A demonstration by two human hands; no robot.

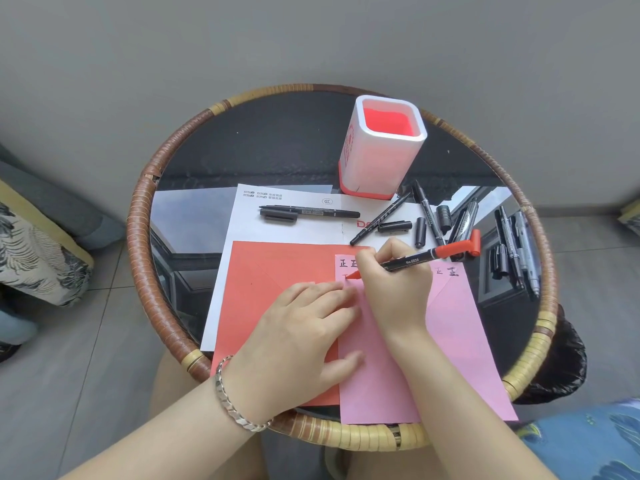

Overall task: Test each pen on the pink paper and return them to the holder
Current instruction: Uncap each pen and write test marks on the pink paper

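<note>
My right hand (393, 289) grips a red-tipped marker (415, 261), its tip touching the pink paper (450, 341) near the top left corner, beside black written characters. A red cap sits on the marker's far end. My left hand (301, 337) lies flat with straight fingers, pressing the pink paper and the red paper (270, 271) under it. The white and red pen holder (381, 147) stands at the back of the table with no pens showing inside. Several black pens and loose caps (429, 216) lie between holder and paper; one black pen (311, 212) lies on the white sheet.
Everything sits on a round glass table with a wicker rim (145, 244). More black pens (516, 251) lie at the right edge. A white printed sheet (242, 230) lies under the coloured papers. A black bag (561, 362) hangs at the right; cushions flank the table.
</note>
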